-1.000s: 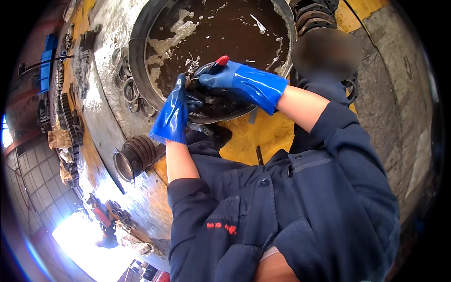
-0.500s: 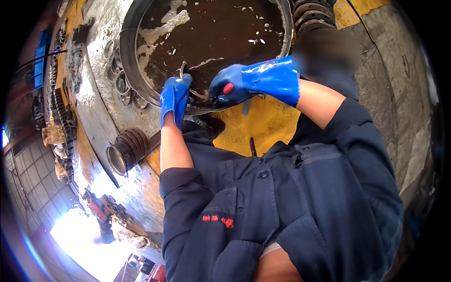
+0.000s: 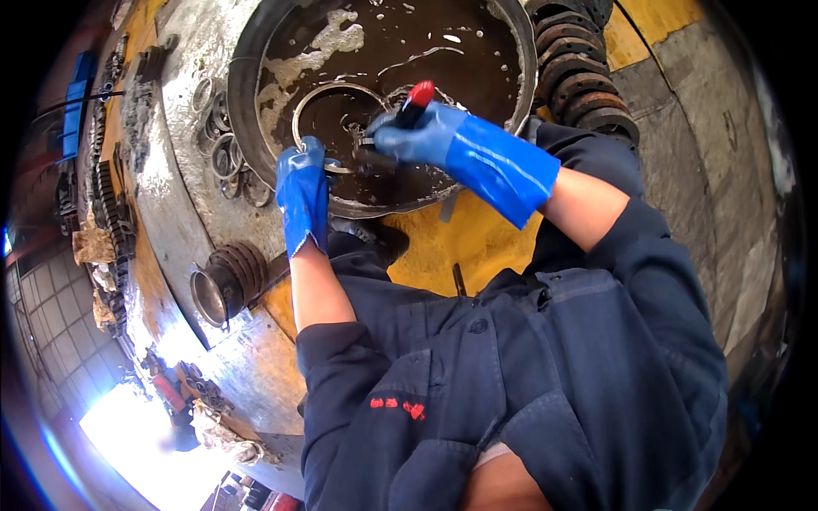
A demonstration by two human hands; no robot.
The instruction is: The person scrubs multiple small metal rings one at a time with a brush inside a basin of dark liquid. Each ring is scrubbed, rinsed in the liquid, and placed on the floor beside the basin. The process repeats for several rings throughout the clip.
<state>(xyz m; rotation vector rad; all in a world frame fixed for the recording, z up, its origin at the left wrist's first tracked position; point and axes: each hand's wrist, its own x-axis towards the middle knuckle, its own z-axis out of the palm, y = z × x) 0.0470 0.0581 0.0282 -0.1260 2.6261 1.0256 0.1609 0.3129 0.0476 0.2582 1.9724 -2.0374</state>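
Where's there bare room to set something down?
Bare patches: the grey floor right of the stacked discs, and the metal sheet between the loose rings and the ribbed cylinder. Crowded: the basin, around left hand and right hand.

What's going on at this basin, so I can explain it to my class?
A person works over a basin of dark liquid. The blue-gloved left hand grips a large metal ring, while the right hand holds a red-tipped tool, its working end blurred. Loose rings lie left of the basin.
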